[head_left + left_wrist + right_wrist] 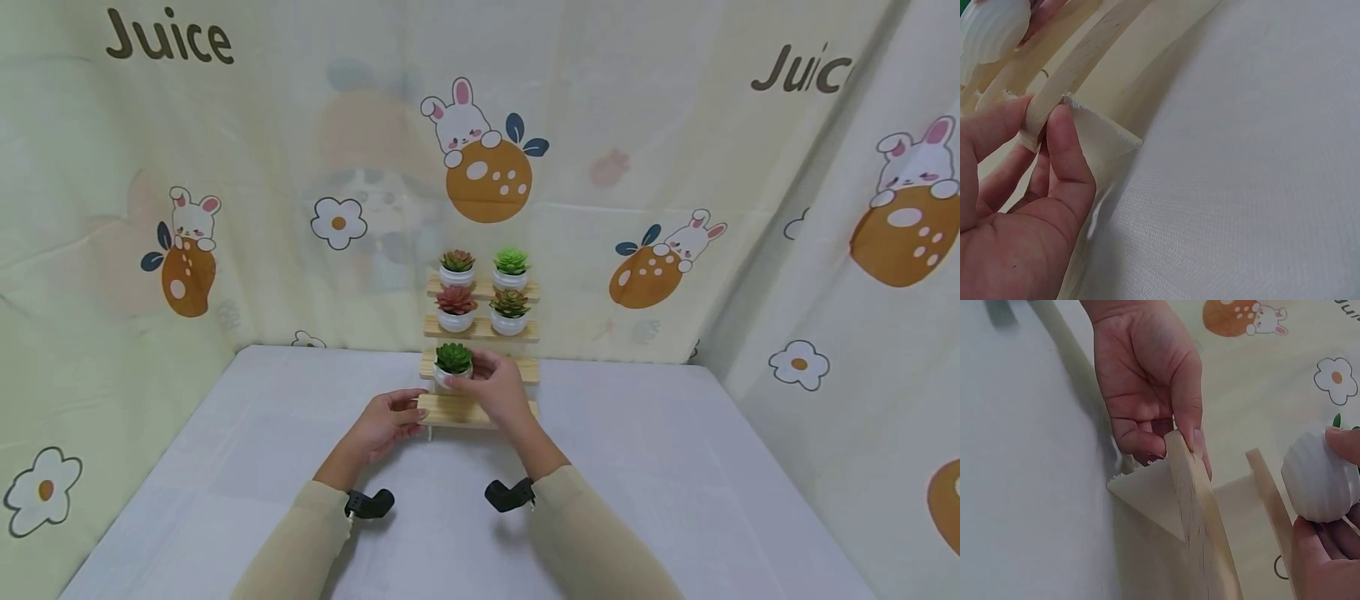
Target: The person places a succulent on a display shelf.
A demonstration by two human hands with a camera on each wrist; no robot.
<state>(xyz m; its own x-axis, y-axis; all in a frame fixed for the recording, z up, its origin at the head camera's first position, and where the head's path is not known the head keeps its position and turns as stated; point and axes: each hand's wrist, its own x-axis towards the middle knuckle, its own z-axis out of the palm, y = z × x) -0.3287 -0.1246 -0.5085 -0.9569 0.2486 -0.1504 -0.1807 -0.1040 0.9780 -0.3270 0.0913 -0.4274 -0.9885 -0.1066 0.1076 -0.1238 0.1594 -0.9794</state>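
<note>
A small wooden tiered stand rises in steps at the table's back. My left hand pinches the left end of its lowest board between thumb and fingers; the left wrist view shows this board up close. With my right hand I grip a white ribbed pot holding a dark green succulent, at the left of the second board from the bottom. In the right wrist view the pot is beside a board's edge; whether it touches the board I cannot tell.
Two potted succulents, one red and one green-brown, stand on the tier above. The top tier carries a reddish-green succulent and a bright green one. A printed curtain hangs behind the white table.
</note>
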